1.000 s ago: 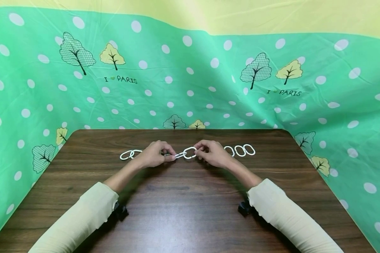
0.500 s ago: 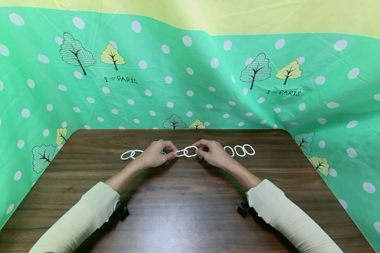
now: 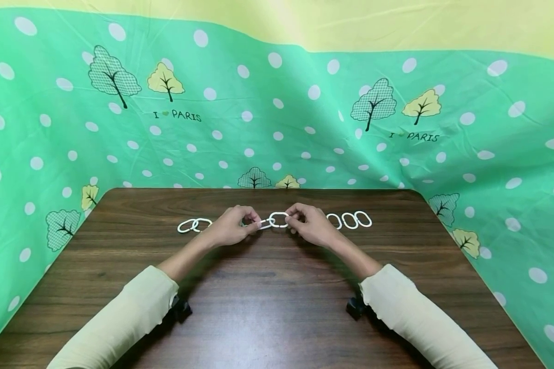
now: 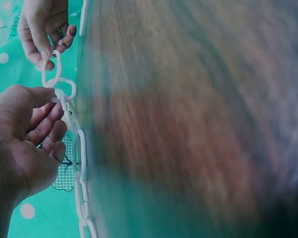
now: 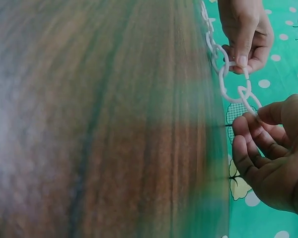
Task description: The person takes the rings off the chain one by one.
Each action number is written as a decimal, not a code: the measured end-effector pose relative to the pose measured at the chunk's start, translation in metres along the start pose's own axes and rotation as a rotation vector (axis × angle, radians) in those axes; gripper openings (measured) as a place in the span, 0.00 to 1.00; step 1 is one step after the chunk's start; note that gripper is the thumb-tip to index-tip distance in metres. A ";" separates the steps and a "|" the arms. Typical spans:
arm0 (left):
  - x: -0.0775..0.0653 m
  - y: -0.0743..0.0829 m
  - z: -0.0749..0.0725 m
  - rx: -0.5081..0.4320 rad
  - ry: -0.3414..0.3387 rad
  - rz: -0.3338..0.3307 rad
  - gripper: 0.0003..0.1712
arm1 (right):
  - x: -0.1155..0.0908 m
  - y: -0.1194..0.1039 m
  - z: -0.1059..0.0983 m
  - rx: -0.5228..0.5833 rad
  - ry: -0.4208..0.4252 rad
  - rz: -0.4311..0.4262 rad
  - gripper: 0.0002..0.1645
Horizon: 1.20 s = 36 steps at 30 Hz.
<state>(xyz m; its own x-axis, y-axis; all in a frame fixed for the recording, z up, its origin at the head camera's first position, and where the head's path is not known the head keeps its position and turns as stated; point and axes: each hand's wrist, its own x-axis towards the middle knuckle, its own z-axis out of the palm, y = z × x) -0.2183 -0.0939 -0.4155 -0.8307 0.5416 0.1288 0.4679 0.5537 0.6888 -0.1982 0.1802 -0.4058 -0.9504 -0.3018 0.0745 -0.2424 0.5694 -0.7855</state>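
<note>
My left hand [image 3: 231,225] pinches a white oval chain link [image 4: 75,89] between thumb and fingers. My right hand [image 3: 310,224] pinches the end link [image 3: 278,213] at its far right side. These two links pass through each other between the hands. Beyond the left hand, a chain [image 4: 83,153] of several joined white links trails down in the left wrist view; its far end [image 3: 195,226] lies on the table to the left in the head view. The middle of that chain is hidden behind the left hand in the head view.
Several separate white oval links [image 3: 360,211] lie on the brown wooden table [image 3: 268,297], just right of my right hand. A green dotted cloth [image 3: 277,113] hangs behind the table's back edge. Black wrist devices [image 3: 354,308] sit under both sleeves.
My left hand has shifted slightly right, and the chain's left end has slid a little right with it. The end link in my right hand now lies more level.
</note>
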 end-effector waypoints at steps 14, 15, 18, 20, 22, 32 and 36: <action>0.003 0.011 0.006 -0.042 0.022 -0.042 0.05 | -0.004 -0.002 0.000 0.010 0.039 0.030 0.15; 0.004 0.012 0.006 -0.044 0.028 -0.044 0.05 | -0.004 -0.002 0.000 0.015 0.046 0.036 0.14; 0.005 0.015 0.007 -0.049 0.037 -0.045 0.05 | -0.006 -0.003 0.000 0.029 0.063 0.056 0.13; 0.006 0.017 0.008 -0.051 0.042 -0.042 0.05 | -0.007 -0.003 -0.001 0.038 0.069 0.064 0.12; 0.006 0.018 0.010 -0.052 0.049 -0.037 0.06 | -0.007 -0.003 -0.001 0.048 0.073 0.069 0.12; 0.007 0.025 0.015 -0.041 0.098 -0.023 0.06 | -0.010 -0.003 -0.002 0.065 0.098 0.100 0.09; 0.009 0.030 0.016 0.004 0.136 -0.001 0.05 | -0.011 -0.003 -0.003 0.066 0.115 0.115 0.10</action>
<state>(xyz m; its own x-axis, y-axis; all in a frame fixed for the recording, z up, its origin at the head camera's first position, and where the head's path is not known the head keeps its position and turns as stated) -0.2070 -0.0627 -0.4053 -0.8643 0.4505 0.2236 0.4678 0.5570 0.6862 -0.1878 0.1835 -0.4024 -0.9881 -0.1461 0.0489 -0.1214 0.5425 -0.8312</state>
